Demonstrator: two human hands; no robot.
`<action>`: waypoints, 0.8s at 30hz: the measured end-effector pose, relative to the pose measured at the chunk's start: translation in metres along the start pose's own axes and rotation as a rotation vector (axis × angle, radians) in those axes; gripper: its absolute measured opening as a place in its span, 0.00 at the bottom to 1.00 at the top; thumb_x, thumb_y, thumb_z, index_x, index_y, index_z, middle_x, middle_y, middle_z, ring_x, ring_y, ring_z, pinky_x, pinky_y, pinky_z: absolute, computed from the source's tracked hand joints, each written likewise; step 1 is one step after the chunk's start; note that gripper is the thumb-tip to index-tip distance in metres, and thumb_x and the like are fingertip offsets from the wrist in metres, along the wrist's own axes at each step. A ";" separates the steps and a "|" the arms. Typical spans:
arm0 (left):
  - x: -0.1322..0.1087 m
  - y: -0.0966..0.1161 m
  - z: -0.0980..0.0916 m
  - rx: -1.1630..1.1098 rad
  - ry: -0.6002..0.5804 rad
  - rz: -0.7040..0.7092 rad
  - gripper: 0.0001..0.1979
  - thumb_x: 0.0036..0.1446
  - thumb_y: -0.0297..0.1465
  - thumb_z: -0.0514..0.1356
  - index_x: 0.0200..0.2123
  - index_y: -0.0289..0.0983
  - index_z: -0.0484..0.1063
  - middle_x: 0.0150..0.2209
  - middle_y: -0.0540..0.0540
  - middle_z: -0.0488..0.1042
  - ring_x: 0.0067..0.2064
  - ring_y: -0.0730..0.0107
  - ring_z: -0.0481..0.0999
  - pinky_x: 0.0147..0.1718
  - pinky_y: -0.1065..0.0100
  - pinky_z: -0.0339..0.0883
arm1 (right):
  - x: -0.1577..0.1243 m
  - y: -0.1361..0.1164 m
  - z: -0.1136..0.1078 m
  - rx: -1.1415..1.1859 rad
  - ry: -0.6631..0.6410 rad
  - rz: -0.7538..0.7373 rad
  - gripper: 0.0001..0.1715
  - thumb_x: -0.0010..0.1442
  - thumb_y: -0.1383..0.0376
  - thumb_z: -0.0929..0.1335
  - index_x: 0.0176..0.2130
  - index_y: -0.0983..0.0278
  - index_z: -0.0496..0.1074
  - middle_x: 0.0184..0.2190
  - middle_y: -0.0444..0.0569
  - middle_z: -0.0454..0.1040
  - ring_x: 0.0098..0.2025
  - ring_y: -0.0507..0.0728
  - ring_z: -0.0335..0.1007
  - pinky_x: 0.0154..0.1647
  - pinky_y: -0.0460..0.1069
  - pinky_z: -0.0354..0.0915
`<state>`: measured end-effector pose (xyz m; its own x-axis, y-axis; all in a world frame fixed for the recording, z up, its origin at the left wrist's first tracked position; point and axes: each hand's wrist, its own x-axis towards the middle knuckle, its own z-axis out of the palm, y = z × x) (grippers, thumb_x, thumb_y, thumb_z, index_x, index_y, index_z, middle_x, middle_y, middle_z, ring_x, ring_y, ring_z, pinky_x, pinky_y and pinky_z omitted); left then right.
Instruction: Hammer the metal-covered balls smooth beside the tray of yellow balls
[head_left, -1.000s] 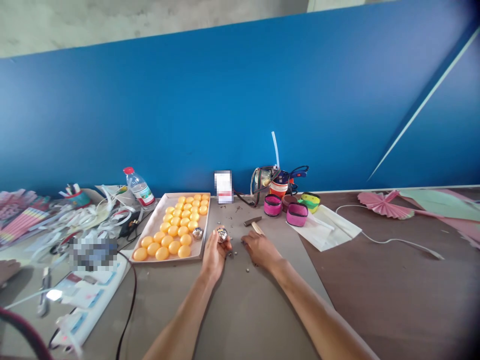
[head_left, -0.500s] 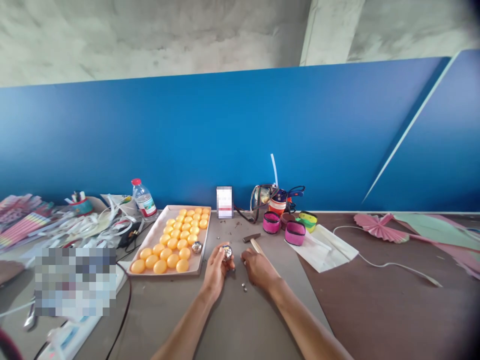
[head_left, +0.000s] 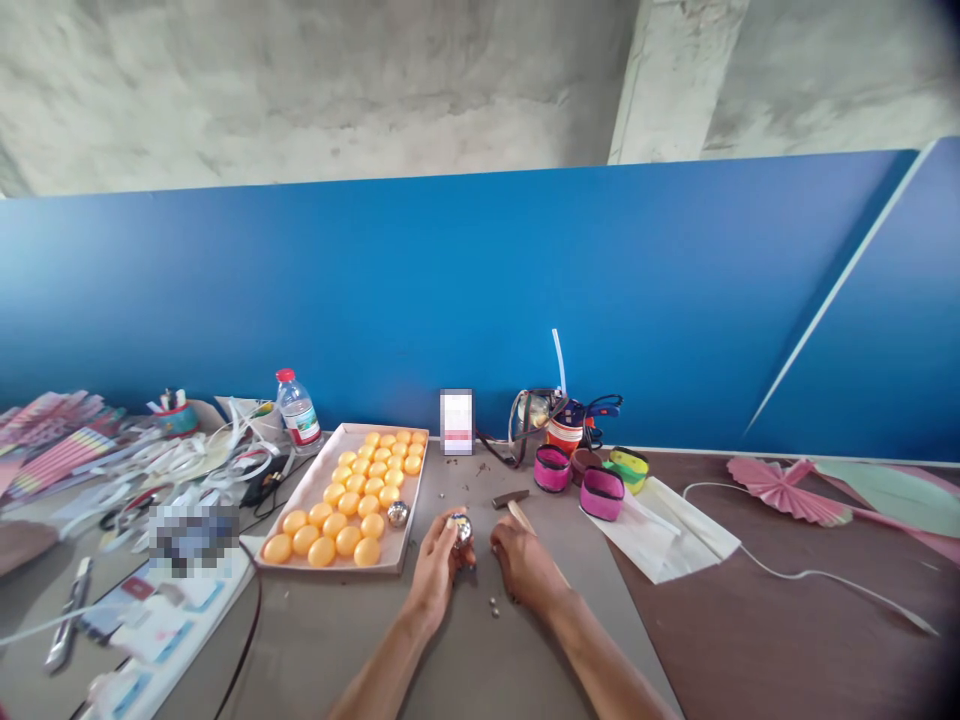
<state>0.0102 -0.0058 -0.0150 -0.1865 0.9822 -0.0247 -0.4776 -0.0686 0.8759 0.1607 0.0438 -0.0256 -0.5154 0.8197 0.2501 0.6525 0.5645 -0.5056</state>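
Observation:
My left hand (head_left: pixel 439 565) is wrapped round a shiny silver ball (head_left: pixel 461 530) above the desk. Close on its right, my right hand (head_left: pixel 519 560) has its fingers curled in; what they hold, if anything, is hidden. Partly behind the right hand lies a hammer (head_left: pixel 520 515) with a dark head and a pale wooden handle. A few tiny metal bits (head_left: pixel 494 607) rest on the desk between my forearms. To the left, a shallow box (head_left: pixel 411 480) holds several orange balls (head_left: pixel 347 540) and another silver ball (head_left: pixel 398 514).
A phone (head_left: pixel 457 422) stands against the blue partition (head_left: pixel 450 280). Pink and yellow bands (head_left: pixel 602 490) sit by a white paper (head_left: pixel 660 555) at right, near a white cable (head_left: pixel 810 575). At left are a bottle (head_left: pixel 299 412), tangled white strips (head_left: pixel 180 460), a power strip (head_left: pixel 161 645) and a cutter (head_left: pixel 69 615).
The whole view has shifted, so everything appears slightly lower and further right. Both hands keep nearly the same pose, with the silver ball still in the left.

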 end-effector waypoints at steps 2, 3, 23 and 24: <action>0.000 -0.001 -0.001 0.000 0.005 0.004 0.18 0.50 0.40 0.60 0.42 0.36 0.70 0.27 0.49 0.71 0.23 0.75 0.69 0.24 0.72 0.61 | -0.001 0.002 0.004 0.057 0.076 -0.001 0.12 0.57 0.72 0.57 0.34 0.64 0.67 0.34 0.50 0.70 0.36 0.53 0.67 0.37 0.46 0.61; 0.000 -0.001 -0.001 0.000 0.006 0.005 0.18 0.50 0.40 0.60 0.42 0.36 0.69 0.27 0.49 0.71 0.23 0.75 0.69 0.24 0.72 0.61 | -0.001 0.003 0.005 0.077 0.109 -0.003 0.12 0.58 0.72 0.57 0.34 0.63 0.67 0.33 0.49 0.70 0.35 0.53 0.67 0.36 0.46 0.61; 0.000 -0.004 -0.001 -0.046 0.003 -0.016 0.19 0.51 0.41 0.59 0.43 0.35 0.69 0.27 0.49 0.70 0.25 0.75 0.69 0.26 0.72 0.62 | -0.001 0.003 -0.006 0.116 0.286 -0.136 0.12 0.62 0.67 0.58 0.28 0.61 0.64 0.26 0.44 0.65 0.30 0.51 0.65 0.32 0.46 0.61; 0.000 -0.003 0.000 -0.044 0.005 -0.020 0.20 0.50 0.41 0.59 0.43 0.35 0.69 0.27 0.49 0.71 0.25 0.75 0.69 0.26 0.72 0.62 | -0.001 0.003 -0.007 0.114 0.286 -0.133 0.13 0.62 0.67 0.58 0.27 0.61 0.63 0.25 0.43 0.65 0.29 0.51 0.65 0.32 0.46 0.61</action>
<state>0.0115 -0.0061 -0.0180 -0.1803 0.9826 -0.0447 -0.5188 -0.0564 0.8530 0.1666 0.0455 -0.0211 -0.4046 0.7427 0.5336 0.5151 0.6672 -0.5380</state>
